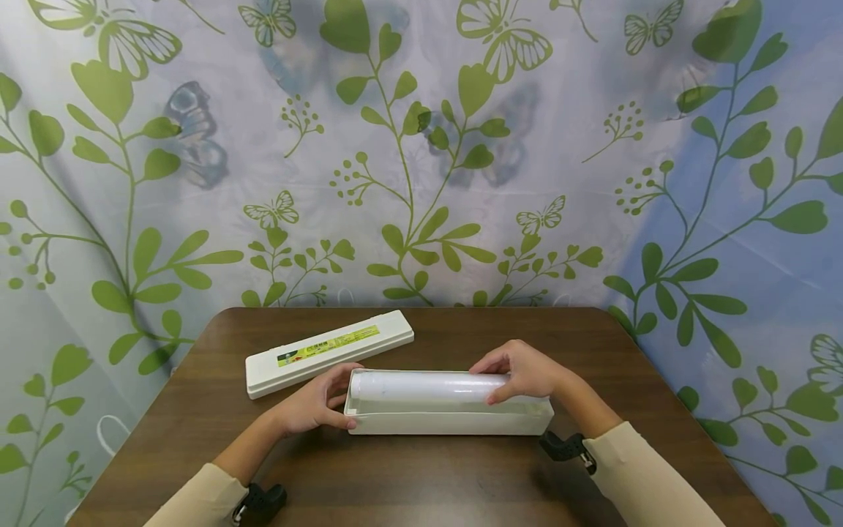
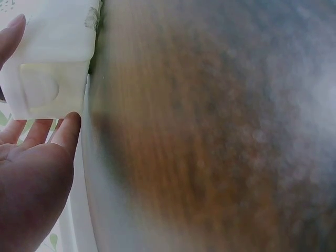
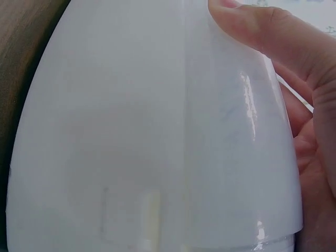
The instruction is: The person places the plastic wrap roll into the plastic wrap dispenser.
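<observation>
In the head view a long white open box [image 1: 454, 423] stands on the table with a roll of cling film [image 1: 421, 386] lying inside it along the far side. My left hand [image 1: 320, 402] grips the left end of the box, thumb at the near corner and fingers toward the far one. In the left wrist view its fingertips touch the box's end wall [image 2: 47, 89]. My right hand [image 1: 523, 372] holds the roll near its right end, thumb on the near side and fingers behind. The right wrist view shows that thumb against the shiny film [image 3: 236, 136].
Behind the box, to the left, a white lid [image 1: 329, 351] with a yellow-green label lies slanted on the brown wooden table [image 1: 435, 483]. A leaf-patterned curtain [image 1: 421, 183] hangs around the table's back and sides.
</observation>
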Available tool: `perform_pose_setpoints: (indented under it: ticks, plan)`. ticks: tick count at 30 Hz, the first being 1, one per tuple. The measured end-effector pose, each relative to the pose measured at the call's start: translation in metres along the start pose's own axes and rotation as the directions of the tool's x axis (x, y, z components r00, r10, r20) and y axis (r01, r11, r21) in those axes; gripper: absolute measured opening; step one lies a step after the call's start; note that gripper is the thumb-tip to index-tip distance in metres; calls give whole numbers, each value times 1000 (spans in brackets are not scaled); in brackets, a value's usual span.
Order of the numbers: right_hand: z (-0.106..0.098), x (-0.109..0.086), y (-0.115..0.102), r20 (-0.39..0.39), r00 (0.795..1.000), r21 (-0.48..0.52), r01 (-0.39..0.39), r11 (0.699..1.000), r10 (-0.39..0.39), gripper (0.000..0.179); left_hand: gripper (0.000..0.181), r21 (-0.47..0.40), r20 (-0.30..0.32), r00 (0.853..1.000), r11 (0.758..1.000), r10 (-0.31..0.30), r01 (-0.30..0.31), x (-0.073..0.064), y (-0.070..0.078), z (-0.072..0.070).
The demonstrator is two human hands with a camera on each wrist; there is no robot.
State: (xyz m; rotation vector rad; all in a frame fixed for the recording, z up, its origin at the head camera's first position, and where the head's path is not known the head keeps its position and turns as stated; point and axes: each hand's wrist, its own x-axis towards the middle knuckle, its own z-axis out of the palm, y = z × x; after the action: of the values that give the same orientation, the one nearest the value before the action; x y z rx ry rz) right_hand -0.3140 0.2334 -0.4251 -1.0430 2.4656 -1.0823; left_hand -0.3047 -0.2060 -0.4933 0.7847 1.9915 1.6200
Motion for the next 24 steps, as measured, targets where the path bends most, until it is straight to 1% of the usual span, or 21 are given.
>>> perform_pose_setpoints:
  ticks: [3,16,24]
  plan:
    - [2,1,-1,1,1000,15,-7,1000,7,44,91,-7,5,1000,1000,-2,2,0,0,0]
    - [8,2,5,12,1000,19,-10,1000,9,44,92,-16,14,1000,1000,13,-13,1,-2,0]
    - [11,3,7,20,1000,0,-15,1000,15,44,92,-12,15,1000,1000,24,-24,1,-3,0]
